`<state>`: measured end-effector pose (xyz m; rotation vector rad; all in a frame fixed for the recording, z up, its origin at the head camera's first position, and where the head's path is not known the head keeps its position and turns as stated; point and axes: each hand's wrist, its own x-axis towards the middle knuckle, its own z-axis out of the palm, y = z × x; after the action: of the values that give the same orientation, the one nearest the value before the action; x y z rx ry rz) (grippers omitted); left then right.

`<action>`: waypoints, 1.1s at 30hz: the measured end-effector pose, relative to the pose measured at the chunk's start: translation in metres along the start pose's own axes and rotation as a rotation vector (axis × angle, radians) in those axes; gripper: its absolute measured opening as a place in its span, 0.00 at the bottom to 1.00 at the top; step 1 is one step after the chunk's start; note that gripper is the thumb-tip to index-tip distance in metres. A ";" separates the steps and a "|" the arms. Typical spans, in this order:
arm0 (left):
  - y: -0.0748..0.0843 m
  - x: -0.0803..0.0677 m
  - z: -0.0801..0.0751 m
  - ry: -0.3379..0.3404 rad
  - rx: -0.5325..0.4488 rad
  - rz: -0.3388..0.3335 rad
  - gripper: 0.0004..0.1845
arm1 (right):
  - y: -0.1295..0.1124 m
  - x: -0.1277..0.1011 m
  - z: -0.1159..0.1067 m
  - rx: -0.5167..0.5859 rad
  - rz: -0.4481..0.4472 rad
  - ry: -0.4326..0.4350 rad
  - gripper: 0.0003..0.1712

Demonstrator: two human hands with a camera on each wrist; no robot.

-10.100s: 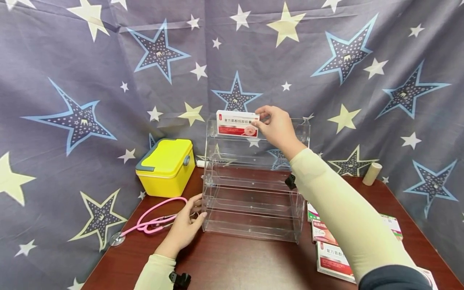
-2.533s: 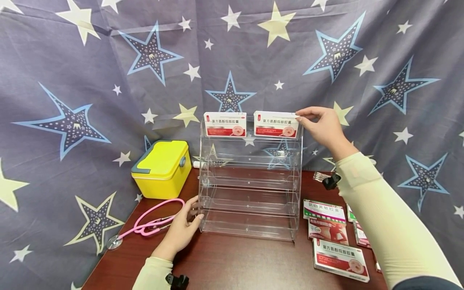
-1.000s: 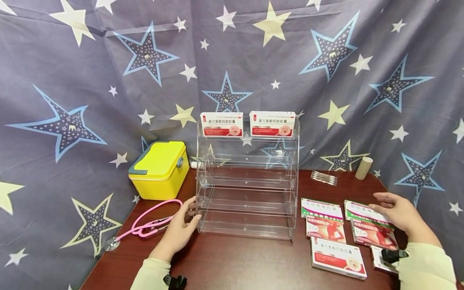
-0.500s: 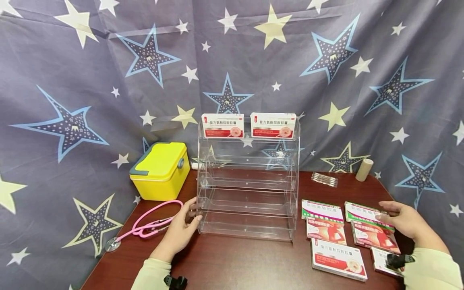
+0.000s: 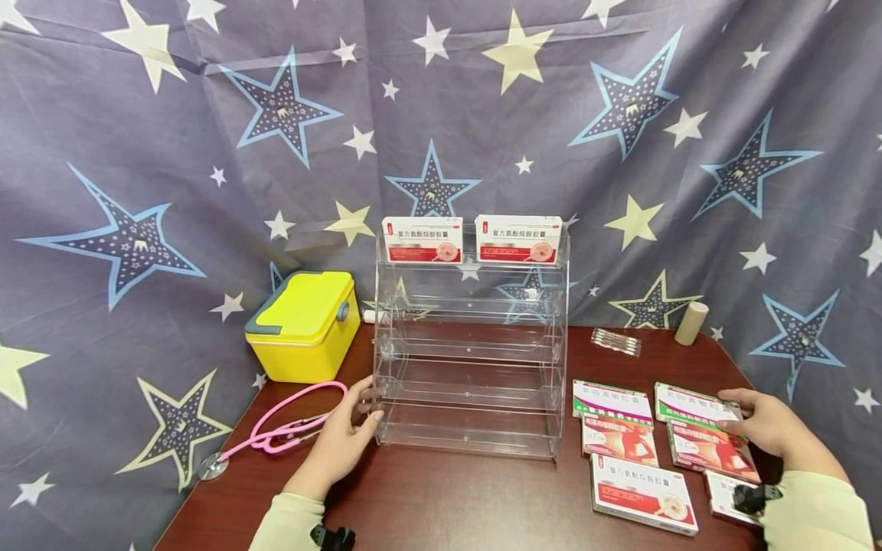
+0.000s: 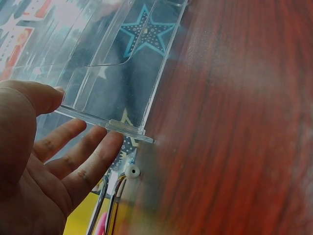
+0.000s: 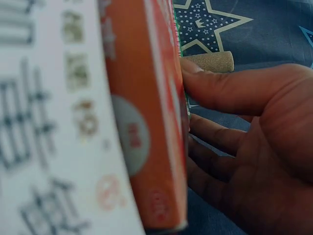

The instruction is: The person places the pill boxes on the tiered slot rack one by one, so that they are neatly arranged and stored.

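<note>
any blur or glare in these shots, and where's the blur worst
Head view: mostly sharp, pale sheen on the reddish-brown wooden table; left wrist view: white glare at upper left on the clear plastic tiered rack; right wrist view: worst blur, the close white cardboard box with dark lettering is out of focus, the star-patterned blue-grey fabric behind looks crisper.

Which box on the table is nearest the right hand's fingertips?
The green-and-white box at the back of the right-hand column: only its right end lies between the right hand's thumb and fingers.
</note>
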<state>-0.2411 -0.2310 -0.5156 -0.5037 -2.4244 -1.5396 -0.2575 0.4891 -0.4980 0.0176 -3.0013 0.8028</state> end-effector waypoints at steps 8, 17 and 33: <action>-0.001 0.000 0.000 -0.003 0.020 -0.002 0.33 | -0.004 -0.003 -0.003 0.028 0.047 0.046 0.38; -0.001 0.001 0.000 -0.014 0.028 -0.009 0.33 | -0.005 -0.005 -0.008 -0.010 0.062 0.057 0.40; 0.000 -0.001 -0.001 -0.009 0.009 -0.018 0.33 | -0.013 -0.008 -0.010 -0.007 0.088 0.210 0.18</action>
<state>-0.2405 -0.2316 -0.5158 -0.4890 -2.4480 -1.5363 -0.2493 0.4827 -0.4831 -0.1879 -2.8230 0.7502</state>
